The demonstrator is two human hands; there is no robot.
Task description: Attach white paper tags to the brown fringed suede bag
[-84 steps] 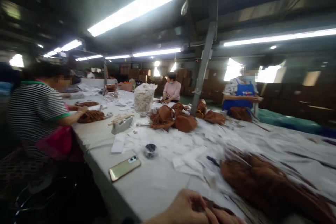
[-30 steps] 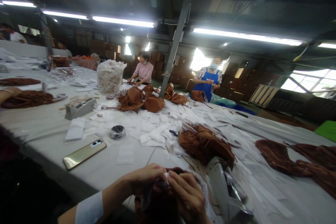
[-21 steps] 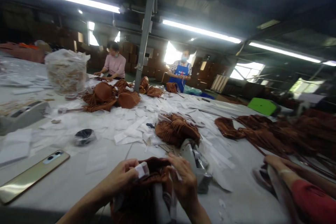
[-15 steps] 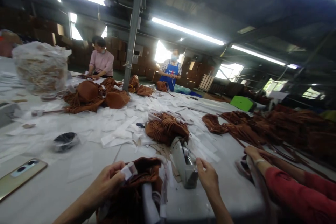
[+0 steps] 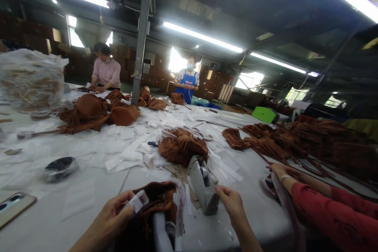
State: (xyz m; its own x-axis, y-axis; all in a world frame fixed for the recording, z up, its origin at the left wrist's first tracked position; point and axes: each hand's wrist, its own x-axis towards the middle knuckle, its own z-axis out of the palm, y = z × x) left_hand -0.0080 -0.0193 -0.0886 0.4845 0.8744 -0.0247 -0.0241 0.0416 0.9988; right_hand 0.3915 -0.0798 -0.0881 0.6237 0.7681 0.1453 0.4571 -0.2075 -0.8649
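Note:
My left hand is closed with thumb and fingers on a folded white paper strip at the edge of a brown suede bag. The bag stands with its mouth up at the table's front, and white wrapping shows along its side. To its right is a grey tape dispenser. My right hand pinches at the dispenser's front end, on clear tape that barely shows. Behind the dispenser, touching or nearly so, lies a fringed brown bag.
White paper sheets cover much of the table. A phone and a wrapped black roll lie left. At right, a co-worker's red sleeves reach in near piled brown bags. Two people stand across the table, near a metal post.
The view has swung slightly, so most things sit further left. My left hand still holds the paper strip at the bag, and my right hand stays pinched at the dispenser's front.

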